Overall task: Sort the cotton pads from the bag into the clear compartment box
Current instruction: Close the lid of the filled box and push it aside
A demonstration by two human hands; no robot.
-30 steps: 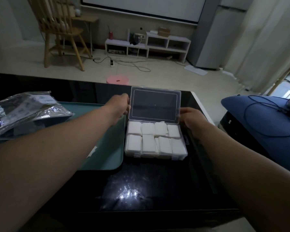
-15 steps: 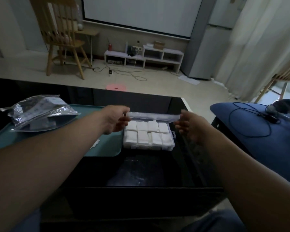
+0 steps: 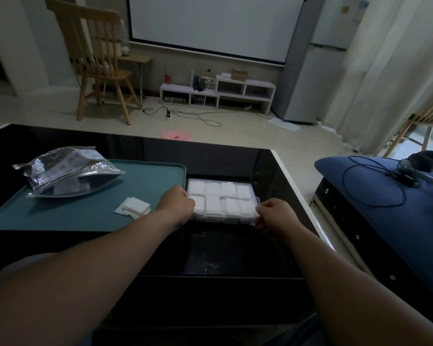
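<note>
Both my hands grip the clear compartment box (image 3: 221, 202): left hand (image 3: 176, 204) at near-left corner, right hand (image 3: 275, 216) at near-right. Box closed, cotton pads (image 3: 211, 189) fill its compartments. It sits flat on black table (image 3: 235, 250), long axis left-right, just right of teal tray (image 3: 140, 181) with bag (image 3: 65, 168), loose pads (image 3: 134, 208).

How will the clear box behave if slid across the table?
Clear box: rigid-looking plastic, probably stiff. Filled with cotton pads, so likely light. On the glossy table, it may slide easily; left hand and right hand grip its near corners.
</note>
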